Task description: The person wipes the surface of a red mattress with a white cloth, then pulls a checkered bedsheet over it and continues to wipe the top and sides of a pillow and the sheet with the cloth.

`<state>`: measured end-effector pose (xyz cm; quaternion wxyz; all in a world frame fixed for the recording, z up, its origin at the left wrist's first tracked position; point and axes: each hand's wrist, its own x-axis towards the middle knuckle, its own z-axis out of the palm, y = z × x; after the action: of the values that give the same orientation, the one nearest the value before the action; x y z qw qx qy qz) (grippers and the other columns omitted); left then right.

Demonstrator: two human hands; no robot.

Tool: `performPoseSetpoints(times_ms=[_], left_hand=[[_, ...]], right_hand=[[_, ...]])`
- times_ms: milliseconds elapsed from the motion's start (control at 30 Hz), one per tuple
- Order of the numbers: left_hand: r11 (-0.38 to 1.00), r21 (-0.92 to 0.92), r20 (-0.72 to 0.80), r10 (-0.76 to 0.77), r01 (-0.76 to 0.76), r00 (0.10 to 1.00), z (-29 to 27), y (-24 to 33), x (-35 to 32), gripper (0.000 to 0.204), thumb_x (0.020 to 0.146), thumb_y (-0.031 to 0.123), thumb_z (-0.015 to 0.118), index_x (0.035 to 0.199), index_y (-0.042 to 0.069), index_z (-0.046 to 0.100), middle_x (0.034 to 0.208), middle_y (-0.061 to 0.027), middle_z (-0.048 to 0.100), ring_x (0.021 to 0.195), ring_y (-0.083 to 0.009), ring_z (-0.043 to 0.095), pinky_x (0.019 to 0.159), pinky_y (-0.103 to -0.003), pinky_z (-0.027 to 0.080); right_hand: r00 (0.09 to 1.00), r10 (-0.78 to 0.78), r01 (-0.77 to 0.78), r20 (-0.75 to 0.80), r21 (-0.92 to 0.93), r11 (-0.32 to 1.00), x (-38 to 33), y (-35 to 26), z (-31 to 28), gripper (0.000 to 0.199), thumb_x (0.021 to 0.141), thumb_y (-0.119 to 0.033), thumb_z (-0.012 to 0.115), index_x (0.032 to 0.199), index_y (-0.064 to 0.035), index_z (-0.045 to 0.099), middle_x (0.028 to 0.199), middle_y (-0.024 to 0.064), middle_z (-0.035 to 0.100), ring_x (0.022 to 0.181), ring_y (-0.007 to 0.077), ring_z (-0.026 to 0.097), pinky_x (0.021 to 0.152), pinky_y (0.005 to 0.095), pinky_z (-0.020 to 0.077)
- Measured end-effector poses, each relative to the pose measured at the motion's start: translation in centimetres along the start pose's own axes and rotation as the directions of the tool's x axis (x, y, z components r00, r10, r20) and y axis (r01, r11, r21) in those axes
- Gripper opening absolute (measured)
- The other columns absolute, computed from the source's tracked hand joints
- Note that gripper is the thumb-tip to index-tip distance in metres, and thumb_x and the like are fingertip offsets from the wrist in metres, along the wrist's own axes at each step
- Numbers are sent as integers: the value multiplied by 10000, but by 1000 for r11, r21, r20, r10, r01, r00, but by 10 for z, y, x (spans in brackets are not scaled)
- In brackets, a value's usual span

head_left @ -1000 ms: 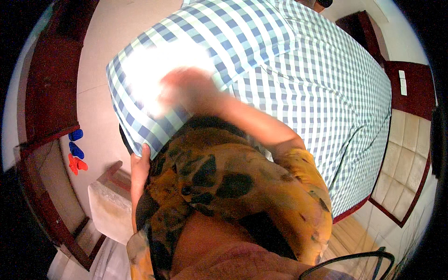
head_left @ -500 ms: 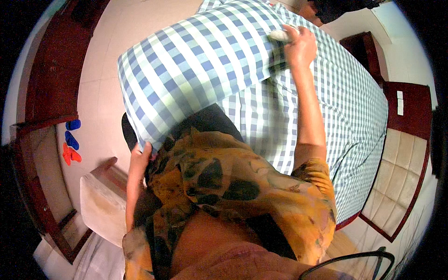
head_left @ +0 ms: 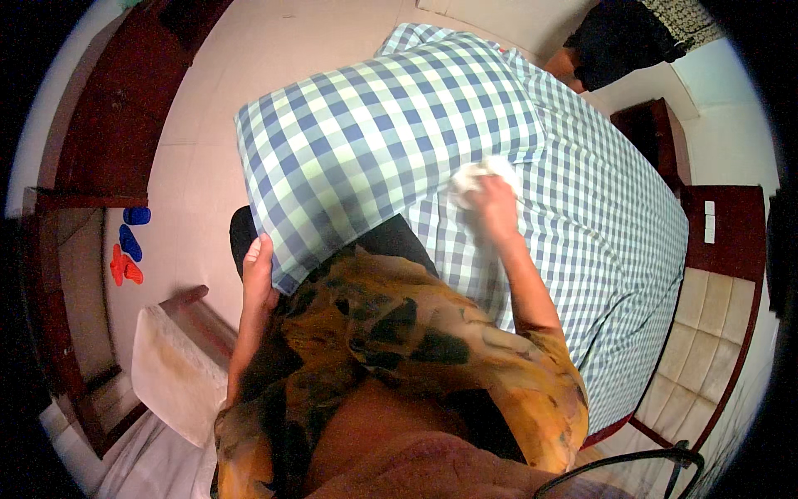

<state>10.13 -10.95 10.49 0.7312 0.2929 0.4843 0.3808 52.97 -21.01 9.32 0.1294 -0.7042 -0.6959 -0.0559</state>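
Note:
A blue-and-white checked pillow [head_left: 374, 133] lies slanted across my lap and the edge of the bed. My left hand [head_left: 258, 270] is closed on its near left corner, thumb on top. In my right hand [head_left: 497, 208] is a bunched white cloth [head_left: 482, 170], a little blurred, at the pillow's near right edge. Whether the cloth presses on the pillow or hovers just over it, I cannot tell. Beneath both spreads a checked bedsheet [head_left: 607, 233] of similar pattern, slightly creased.
The headboard [head_left: 706, 349], dark wood with pale padding, stands at the right. Left of me is a pale-seated stool [head_left: 174, 374]. Blue slippers [head_left: 130, 243] and red slippers [head_left: 125, 266] lie on the floor by dark wooden furniture [head_left: 108, 125]. A black cloth [head_left: 623, 46] hangs at the far right.
My right hand has come nearer to me and slightly left with the white cloth, from the pillow's far right side to its near edge. The left hand still grips the corner.

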Motion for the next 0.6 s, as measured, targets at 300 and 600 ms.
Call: performPoseSetpoints(times_ms=[300, 600], left_hand=[[975, 200, 63, -115, 100, 991, -13, -15, -11, 382, 975, 320, 458, 1183, 9, 536, 1063, -40, 621, 902, -99, 575, 800, -262, 455], [813, 569, -126, -65, 125, 990, -19, -9, -21, 472, 952, 398, 478, 1154, -19, 567, 964, -27, 621, 856, -125, 552, 782, -269, 442]], right_hand=[[919, -133, 224, -371, 212, 951, 35, -113, -25, 306, 707, -122, 623, 1009, -134, 670, 1068, 134, 598, 983, 326, 558, 803, 440, 456], [947, -318, 287, 33, 350, 892, 31, -65, 17, 376, 561, -6, 652, 908, -149, 684, 1054, 75, 613, 1015, 282, 558, 841, 410, 430]])
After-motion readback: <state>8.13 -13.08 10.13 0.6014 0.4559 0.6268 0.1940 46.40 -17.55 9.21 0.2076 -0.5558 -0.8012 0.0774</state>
